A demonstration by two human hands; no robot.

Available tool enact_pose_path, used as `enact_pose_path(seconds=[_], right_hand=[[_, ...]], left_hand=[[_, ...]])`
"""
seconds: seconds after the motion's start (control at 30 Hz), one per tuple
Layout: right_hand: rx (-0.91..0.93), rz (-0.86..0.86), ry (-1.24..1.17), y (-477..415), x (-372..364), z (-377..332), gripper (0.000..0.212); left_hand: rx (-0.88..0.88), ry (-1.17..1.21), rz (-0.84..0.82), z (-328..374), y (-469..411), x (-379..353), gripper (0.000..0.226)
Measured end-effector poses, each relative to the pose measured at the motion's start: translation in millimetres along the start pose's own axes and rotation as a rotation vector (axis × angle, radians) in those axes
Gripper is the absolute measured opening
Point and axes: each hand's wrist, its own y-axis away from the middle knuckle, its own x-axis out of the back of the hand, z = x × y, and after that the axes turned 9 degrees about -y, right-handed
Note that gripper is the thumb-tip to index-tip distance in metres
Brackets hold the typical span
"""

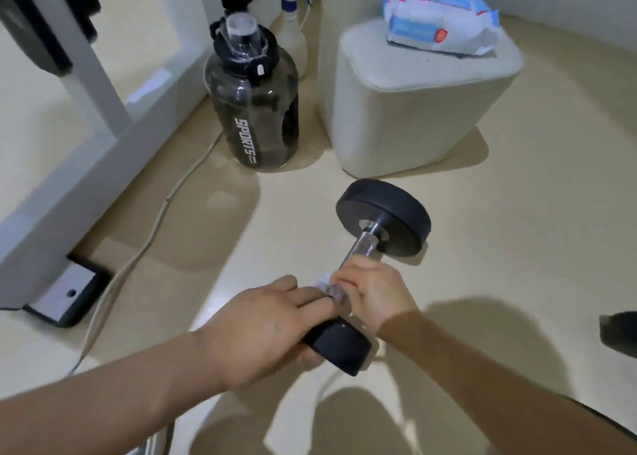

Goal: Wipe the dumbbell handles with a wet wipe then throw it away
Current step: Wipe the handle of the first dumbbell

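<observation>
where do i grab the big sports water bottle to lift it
Probably the moulded handle on the side of the sports water bottle facing the stool. The bottle stands upright and its body looks too wide for one hand; the cut-out there gives a hook-through grip. Come from above and the near side, as the stool stands close beside it.

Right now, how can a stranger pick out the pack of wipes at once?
Find the cream cube stool beyond the dumbbell. The pack of wipes lies on its top. It is a soft white and blue packet, unlike the dark water bottle left of the stool.
</observation>
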Motion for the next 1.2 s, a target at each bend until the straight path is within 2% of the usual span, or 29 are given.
enact_pose_path(seconds=[0.07, 0.1, 0.17, 0.27, 0.3, 0.37, 0.4, 0.47, 0.53, 0.57, 0.63, 0.67, 0.77, 0.8, 0.83, 0.9, 0.93, 0.97, 1.07, 1.1, 1.17, 1.2], right_hand=[[0.136, 0.179, 0.114, -18, 22, 13, 0.015], [0.148, 0.271, 0.154, -19, 29, 15, 0.013], [0.026, 0.26, 0.087, -6, 26, 13, 0.014], [0.064, 0.096, 0.066, 15, 15, 11, 0.017], [0.06, 0.104, 0.065, 12, 21, 16, 0.016], [-0.081, 0.251, 0.057, 3, 35, 27, 0.015], [-0.125, 0.268, 0.05, 5, 36, 27, 0.016], [-0.033, 0.135, 0.026, 21, 24, 16, 0.019], [0.045, 0.006, 0.03, 34, 21, 13, 0.021], [-0.004, 0.041, 0.023, 29, 30, 16, 0.021], [-0.167, 0.258, 0.004, 19, 41, 27, 0.018], [-0.208, 0.278, -0.022, 22, 40, 28, 0.019], [-0.004, -0.006, -0.079, 47, 25, 6, 0.026], [0.034, -0.094, -0.042, 48, 29, 6, 0.024], [0.005, -0.1, 0.034, 41, 38, 10, 0.02], [-0.064, 0.136, 0.097, 24, 48, 28, 0.015], [-0.121, 0.201, 0.041, 24, 46, 29, 0.015], [-0.112, 0.19, -0.009, 31, 41, 23, 0.017], [0.02, -0.022, -0.018, 55, 27, 11, 0.023], [-0.019, -0.014, 0.008, 49, 33, 17, 0.021], [-0.159, 0.205, 0.109, 32, 47, 37, 0.015], [-0.209, 0.255, 0.106, 33, 47, 39, 0.014]], left_hand=[[0.063, 0.107, 0.087, 8, 7, -12, 0.045], [0.092, 0.126, 0.125, 19, 8, -16, 0.045], [0.108, 0.106, 0.181, 36, 8, -23, 0.044], [0.077, 0.077, 0.227, 48, 2, -24, 0.037], [0.053, 0.057, 0.246, 52, 0, -26, 0.035], [0.029, 0.032, 0.282, 54, -3, -28, 0.033], [0.039, 0.059, 0.285, 55, -4, -28, 0.035], [0.068, 0.16, 0.253, 55, -7, -28, 0.043], [0.044, 0.165, 0.216, 58, -12, -24, 0.044], [0.018, 0.156, 0.202, 61, -14, -23, 0.044], [-0.026, 0.155, 0.194, 64, -17, -23, 0.044], [-0.043, 0.159, 0.197, 63, -16, -23, 0.043], [-0.015, 0.269, 0.179, 56, -8, -25, 0.046], [0.009, 0.314, 0.178, 52, -6, -26, 0.049], [0.02, 0.342, 0.177, 50, -5, -28, 0.051], [0.02, 0.335, 0.195, 50, -6, -32, 0.051], [0.02, 0.327, 0.2, 52, -7, -32, 0.05], [0.012, 0.323, 0.197, 54, -8, -30, 0.049], [-0.035, 0.33, 0.196, 60, -11, -24, 0.041], [-0.053, 0.339, 0.201, 62, -14, -23, 0.04], [-0.106, 0.34, 0.232, 64, -18, -23, 0.041], [-0.121, 0.344, 0.243, 64, -18, -25, 0.043]])
